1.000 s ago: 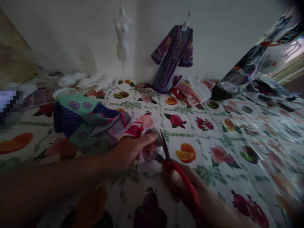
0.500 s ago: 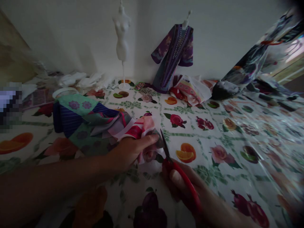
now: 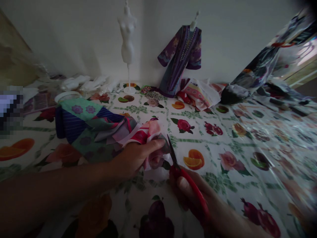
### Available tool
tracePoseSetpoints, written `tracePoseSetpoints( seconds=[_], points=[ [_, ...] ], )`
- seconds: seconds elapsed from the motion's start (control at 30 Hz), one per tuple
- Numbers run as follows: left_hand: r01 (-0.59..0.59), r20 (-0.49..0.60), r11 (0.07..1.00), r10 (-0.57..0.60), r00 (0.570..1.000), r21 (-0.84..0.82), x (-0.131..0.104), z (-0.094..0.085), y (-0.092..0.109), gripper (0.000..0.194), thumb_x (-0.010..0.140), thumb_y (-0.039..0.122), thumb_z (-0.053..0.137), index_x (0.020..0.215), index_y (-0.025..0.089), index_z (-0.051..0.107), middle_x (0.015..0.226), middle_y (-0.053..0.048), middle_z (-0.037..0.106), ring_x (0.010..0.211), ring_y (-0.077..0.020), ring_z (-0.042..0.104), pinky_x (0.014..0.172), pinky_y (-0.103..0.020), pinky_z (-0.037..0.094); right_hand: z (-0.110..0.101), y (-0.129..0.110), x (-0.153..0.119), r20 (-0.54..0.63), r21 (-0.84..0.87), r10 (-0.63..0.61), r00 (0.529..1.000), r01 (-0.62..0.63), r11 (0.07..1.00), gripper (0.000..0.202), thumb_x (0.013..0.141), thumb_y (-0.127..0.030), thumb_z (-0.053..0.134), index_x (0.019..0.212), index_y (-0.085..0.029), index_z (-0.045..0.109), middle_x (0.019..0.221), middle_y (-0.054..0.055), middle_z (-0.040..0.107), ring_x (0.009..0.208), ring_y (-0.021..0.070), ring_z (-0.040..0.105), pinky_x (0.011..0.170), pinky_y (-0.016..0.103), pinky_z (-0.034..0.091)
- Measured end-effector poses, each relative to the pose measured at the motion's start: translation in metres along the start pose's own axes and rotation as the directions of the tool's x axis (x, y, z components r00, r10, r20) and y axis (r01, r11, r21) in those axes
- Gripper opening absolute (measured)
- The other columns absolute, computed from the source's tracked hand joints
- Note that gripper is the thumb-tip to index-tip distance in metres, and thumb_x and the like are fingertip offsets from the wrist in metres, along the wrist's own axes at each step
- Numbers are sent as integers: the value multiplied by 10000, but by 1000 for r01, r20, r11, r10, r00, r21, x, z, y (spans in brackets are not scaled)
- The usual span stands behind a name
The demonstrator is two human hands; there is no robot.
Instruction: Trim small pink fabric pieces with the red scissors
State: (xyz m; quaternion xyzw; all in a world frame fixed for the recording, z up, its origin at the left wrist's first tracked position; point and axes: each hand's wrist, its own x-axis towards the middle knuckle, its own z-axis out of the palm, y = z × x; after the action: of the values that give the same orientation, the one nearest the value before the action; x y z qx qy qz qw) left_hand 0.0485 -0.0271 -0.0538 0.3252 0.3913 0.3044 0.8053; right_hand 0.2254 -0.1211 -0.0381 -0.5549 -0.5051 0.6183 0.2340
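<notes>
My left hand (image 3: 141, 153) pinches a piece of pink, red and white fabric (image 3: 150, 130), thumb on top near its edge. A greyish, see-through corner of cloth pokes out past the thumb. My right hand (image 3: 188, 188) is closed around the red handles of a pair of scissors (image 3: 190, 188). Their dark blades point up and away, close beside the cloth's right edge; whether they touch it I cannot tell. Left of my left hand lies a heap of patchwork cloth (image 3: 81, 125) in mint green with purple flowers, striped blue and grey.
A bare white mini dress form (image 3: 127, 43) stands at the back. Beside it another wears a purple patterned robe (image 3: 182, 59). Bunched fabric in a plastic bag (image 3: 198, 94) lies right of that, with larger bagged material (image 3: 257, 66) farther right. A fruit-and-flower tablecloth (image 3: 158, 107) covers the table.
Almost nothing differs. My hands, the fabric and the scissors stay nearly where they were, with only a slight shift of the cloth at my left hand.
</notes>
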Motion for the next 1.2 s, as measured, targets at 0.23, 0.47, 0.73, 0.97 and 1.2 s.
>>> tracePoseSetpoints(
  seconds=[0.23,0.47,0.73,0.97,1.2],
  points=[
    [-22,-102,1000,23,994,18,-1,3,3,328,717,440,818,626,187,630,510,7,536,469,-129,495,494,-273,401,1,1,1,5,34,15,1000,-15,999,650,860,-884,443,763,-241,429,656,-55,411,566,132,348,513,287,256],
    [-29,-123,1000,29,992,2,-2,5,4,293,731,388,797,623,176,625,510,14,545,457,-110,497,484,-249,418,2,2,0,13,39,3,1000,-3,999,645,868,-874,449,761,-238,434,652,-49,431,569,133,364,522,288,267],
    [-28,-86,999,26,996,-18,-2,5,6,281,705,395,827,702,163,668,575,3,589,489,-118,517,496,-258,429,2,-4,1,28,60,55,998,-56,997,683,821,-909,467,792,-226,470,661,-46,450,584,134,368,533,277,290],
    [-2,-69,998,-2,998,-59,-3,5,3,295,686,390,858,666,181,651,545,18,574,494,-110,516,516,-243,451,0,-4,1,20,28,38,999,-39,999,646,871,-867,455,803,-225,464,680,-42,450,590,134,380,538,279,305],
    [29,-114,998,-35,993,-49,-2,3,2,294,695,402,846,649,182,656,540,10,579,494,-115,520,508,-244,463,1,-3,2,41,37,-8,999,6,999,632,885,-861,441,786,-237,444,655,-48,434,571,136,354,515,282,270]
  ],
)
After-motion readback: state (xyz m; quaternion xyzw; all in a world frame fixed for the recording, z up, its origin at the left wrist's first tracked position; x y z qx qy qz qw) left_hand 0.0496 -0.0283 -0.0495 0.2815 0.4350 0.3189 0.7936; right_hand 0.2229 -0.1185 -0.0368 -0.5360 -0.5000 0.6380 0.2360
